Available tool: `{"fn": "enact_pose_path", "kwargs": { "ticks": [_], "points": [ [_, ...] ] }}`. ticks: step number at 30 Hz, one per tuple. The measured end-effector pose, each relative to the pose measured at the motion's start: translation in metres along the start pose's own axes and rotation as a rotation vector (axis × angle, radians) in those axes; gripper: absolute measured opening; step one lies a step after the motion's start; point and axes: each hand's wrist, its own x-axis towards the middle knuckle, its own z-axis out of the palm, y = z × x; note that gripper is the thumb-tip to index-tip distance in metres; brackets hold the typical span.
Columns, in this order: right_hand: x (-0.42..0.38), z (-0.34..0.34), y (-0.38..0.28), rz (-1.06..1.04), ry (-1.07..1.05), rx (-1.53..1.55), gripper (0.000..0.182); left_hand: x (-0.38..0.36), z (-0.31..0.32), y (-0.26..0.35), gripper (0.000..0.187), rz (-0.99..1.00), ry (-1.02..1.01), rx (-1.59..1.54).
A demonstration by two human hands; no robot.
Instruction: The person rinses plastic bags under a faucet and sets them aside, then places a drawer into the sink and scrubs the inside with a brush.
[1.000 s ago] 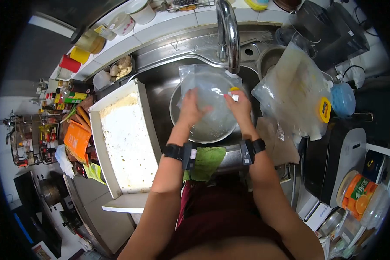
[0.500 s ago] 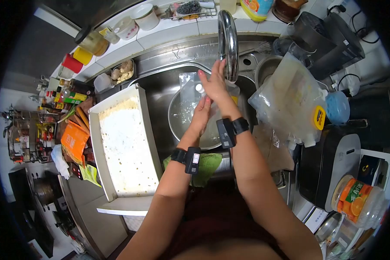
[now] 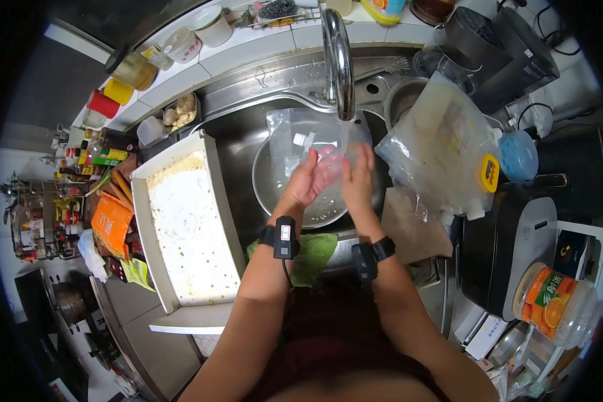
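My left hand is held palm up over the round metal basin in the sink, its fingers spread and wet, with nothing in them. My right hand is just to the right of it, fingers stretched out and slightly blurred, also holding nothing. Water runs from the curved faucet down between the hands. Behind them, a clear plastic bag with a white cap lies across the basin, partly hidden by my hands.
A large white tray with crumbs stands left of the sink. A green cloth hangs at the sink's front edge. On the right are a plastic bag with a yellow clip, a metal bowl and a black appliance.
My right hand has moved down from the faucet and away from my left hand. Falling water now shows under the faucet, and the hands have separated.
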Motion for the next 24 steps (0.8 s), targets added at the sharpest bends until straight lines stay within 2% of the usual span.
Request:
{"fn": "enact_pose_path", "kwargs": {
  "ticks": [1, 4, 5, 8, 11, 14, 17, 20, 23, 24],
  "points": [
    [-0.002, -0.009, 0.006, 0.022, 0.09, 0.021, 0.055, -0.001, 0.002, 0.0, 0.05, -0.013, -0.014, 0.021],
    [0.011, -0.011, 0.033, 0.378, 0.027, 0.421, 0.055, -0.004, 0.007, 0.004, 0.042, -0.01, -0.037, 0.155],
    [0.011, -0.013, 0.04, 0.439, 0.016, 0.708, 0.053, -0.004, 0.009, 0.006, 0.04, -0.001, -0.042, 0.215],
    [0.013, -0.013, 0.059, 0.518, -0.102, 0.784, 0.046, 0.001, 0.005, 0.018, 0.041, 0.038, -0.086, 0.191],
    [0.011, -0.014, 0.068, 0.435, -0.152, 0.805, 0.038, 0.001, 0.006, 0.033, 0.044, 0.237, 0.016, 0.08],
    [0.009, -0.014, 0.07, 0.419, -0.403, 0.783, 0.022, 0.004, -0.006, 0.054, 0.047, 0.257, 0.011, 0.055],
    [0.006, -0.002, 0.078, 0.451, -0.422, 0.762, 0.018, 0.001, -0.008, 0.06, 0.046, 0.326, 0.065, 0.112],
    [0.012, 0.005, 0.074, 0.465, -0.395, 0.706, 0.023, -0.003, -0.015, 0.061, 0.043, 0.386, 0.119, 0.164],
    [0.012, 0.013, 0.068, 0.189, -0.204, 0.185, 0.045, -0.006, -0.008, 0.061, 0.044, 0.44, 0.105, 0.186],
    [0.01, 0.014, 0.057, 0.196, -0.237, 0.362, 0.051, -0.009, -0.003, 0.06, 0.045, 0.456, 0.092, 0.193]
  ]
}}
